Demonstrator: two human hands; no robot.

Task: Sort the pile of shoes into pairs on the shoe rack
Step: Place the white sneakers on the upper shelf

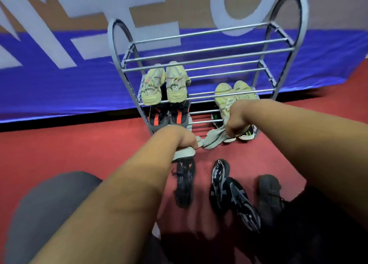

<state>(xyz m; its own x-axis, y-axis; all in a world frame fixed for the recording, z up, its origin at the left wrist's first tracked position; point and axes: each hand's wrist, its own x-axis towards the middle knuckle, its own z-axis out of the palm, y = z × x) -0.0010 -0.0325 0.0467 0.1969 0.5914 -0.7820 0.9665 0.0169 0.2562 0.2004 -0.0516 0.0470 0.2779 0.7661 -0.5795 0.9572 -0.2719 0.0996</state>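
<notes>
The grey metal shoe rack (199,50) stands against a blue banner. A beige pair (165,86) sits on its middle shelf at the left and a pale yellow pair (233,94) at the right. Below them are a black-and-orange pair (169,117) and a white-and-black pair (247,134). My left hand (179,138) grips a light grey shoe (184,153) in front of the bottom shelf. My right hand (239,120) grips another light grey shoe (214,139), and its tip touches the first. A black shoe (184,184), two black-and-white shoes (220,174) (241,204) and a dark grey shoe (268,192) lie on the floor.
The top shelves of the rack hold nothing. Red carpet (79,148) covers the floor around the rack. My knee in grey trousers (49,204) is at the lower left. The banner (59,84) runs behind the rack.
</notes>
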